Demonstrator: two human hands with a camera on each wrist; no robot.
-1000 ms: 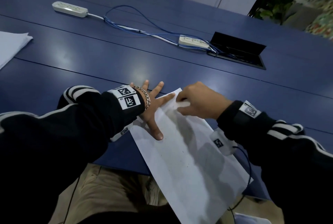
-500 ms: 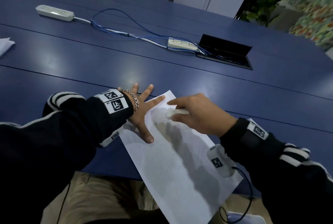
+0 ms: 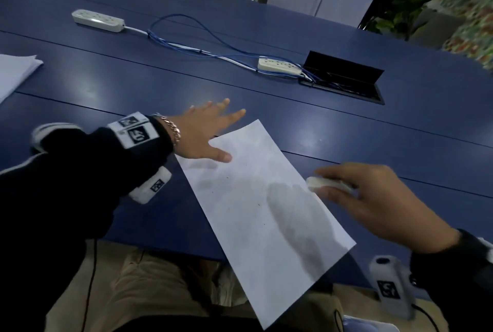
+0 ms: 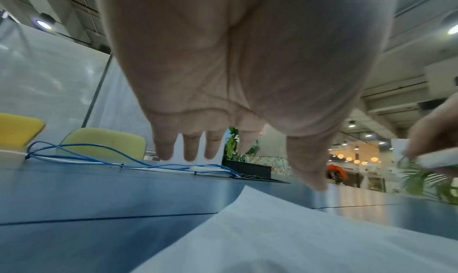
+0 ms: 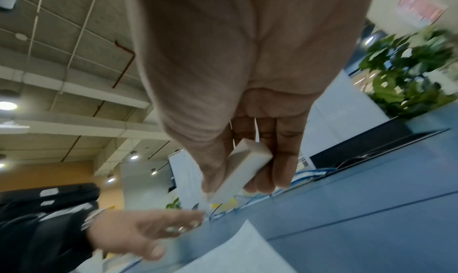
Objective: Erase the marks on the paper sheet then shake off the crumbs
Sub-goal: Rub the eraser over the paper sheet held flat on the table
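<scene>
right hand pinches the eraser; left hand, fingers spread, should grip the paper sheet edge and shake gently.

Open blue tabletop was left on either side of the white paper sheet, between it and the far clutter. Farther back, passage was barred by two white power strips, tangled blue cables and an open black cable hatch, and at the left edge by a white paper stack.
</scene>
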